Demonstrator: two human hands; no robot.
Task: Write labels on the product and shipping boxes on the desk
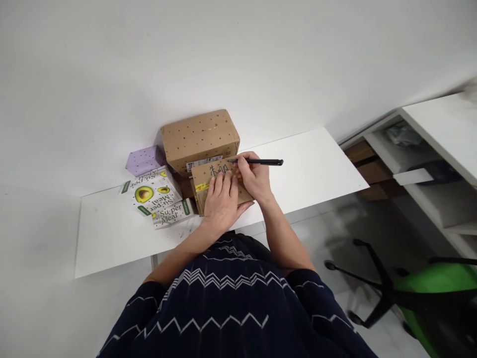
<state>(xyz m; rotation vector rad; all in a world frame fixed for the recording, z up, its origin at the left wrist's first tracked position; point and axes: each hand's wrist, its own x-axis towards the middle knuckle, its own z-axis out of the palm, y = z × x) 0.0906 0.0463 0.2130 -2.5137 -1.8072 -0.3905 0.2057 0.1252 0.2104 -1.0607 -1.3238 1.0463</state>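
Observation:
A small brown cardboard box carries blue handwriting on its top and a strip of yellow tape. My left hand lies on it with fingers stretched out flat and the thumb off to the right, near the box's front edge. Above it, my right hand grips a black pen. The pen's tip is at the box's top, just right of the writing; I cannot tell whether it touches. Part of the box is hidden under both hands. Directly behind stands a larger cardboard box with small dark marks and a label.
On the left are white Super Meal boxes with avocado pictures and a purple box. Everything stands on a narrow white tabletop against the wall. A white shelf unit and a green-and-black chair are on the right.

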